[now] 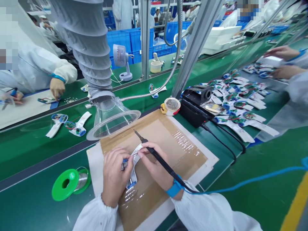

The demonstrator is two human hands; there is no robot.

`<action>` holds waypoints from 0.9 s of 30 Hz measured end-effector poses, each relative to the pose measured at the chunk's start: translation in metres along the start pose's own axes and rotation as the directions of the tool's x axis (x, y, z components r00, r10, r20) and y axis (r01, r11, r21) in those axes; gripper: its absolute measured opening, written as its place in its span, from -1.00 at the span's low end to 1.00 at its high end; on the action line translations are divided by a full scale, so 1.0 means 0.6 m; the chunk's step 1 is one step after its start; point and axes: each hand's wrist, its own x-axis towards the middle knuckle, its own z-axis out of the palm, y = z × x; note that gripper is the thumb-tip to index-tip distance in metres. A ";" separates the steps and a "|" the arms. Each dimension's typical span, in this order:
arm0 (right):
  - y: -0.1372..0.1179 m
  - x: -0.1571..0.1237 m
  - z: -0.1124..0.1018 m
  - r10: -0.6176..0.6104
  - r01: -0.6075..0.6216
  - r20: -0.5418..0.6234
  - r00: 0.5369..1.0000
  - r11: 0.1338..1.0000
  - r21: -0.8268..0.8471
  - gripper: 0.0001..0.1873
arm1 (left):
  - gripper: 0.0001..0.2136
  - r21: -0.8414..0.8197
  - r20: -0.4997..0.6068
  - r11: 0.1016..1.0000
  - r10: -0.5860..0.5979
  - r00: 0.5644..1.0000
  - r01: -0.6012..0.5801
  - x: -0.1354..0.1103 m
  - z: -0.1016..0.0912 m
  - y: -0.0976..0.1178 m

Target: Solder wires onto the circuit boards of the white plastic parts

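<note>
A white curved plastic housing [134, 173] with a blue end and a small circuit board lies over the brown work mat [163, 134]. My left hand [116, 170] is closed on the housing and its board, fingers curled over the near-left side and hiding part of it. In my right hand [156, 163] is a soldering iron [158, 157], its tip pointing up and away, clear of the housing. The right thumb and forefinger also pinch a thin dark wire [135, 154] that runs toward the left fingertips. A blue wrist strap [175, 189] circles my right wrist.
A clear fume hood [113, 120] hangs just beyond my hands. The green solder spool [66, 184] stands left, a tip-cleaning pot [172, 105] and black soldering station [192, 110] behind right. Many similar housings [237, 102] pile farther right. Co-workers' hands [57, 88] appear left and right.
</note>
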 end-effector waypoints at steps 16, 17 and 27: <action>-0.003 -0.005 0.000 -0.020 0.020 0.080 0.997 1.000 0.003 -0.75 | -0.88 -0.293 0.241 0.871 -0.331 0.912 0.393 0.010 -0.010 0.010; -0.005 -0.005 0.001 -0.005 0.004 0.080 0.997 1.000 0.009 -0.76 | -0.87 -0.304 0.244 0.854 -0.359 0.901 0.423 0.009 -0.009 0.012; -0.007 -0.007 0.009 0.097 -0.099 0.039 0.995 0.994 0.050 -0.78 | -0.82 -0.358 0.158 0.790 -0.474 0.866 0.498 0.006 -0.002 0.026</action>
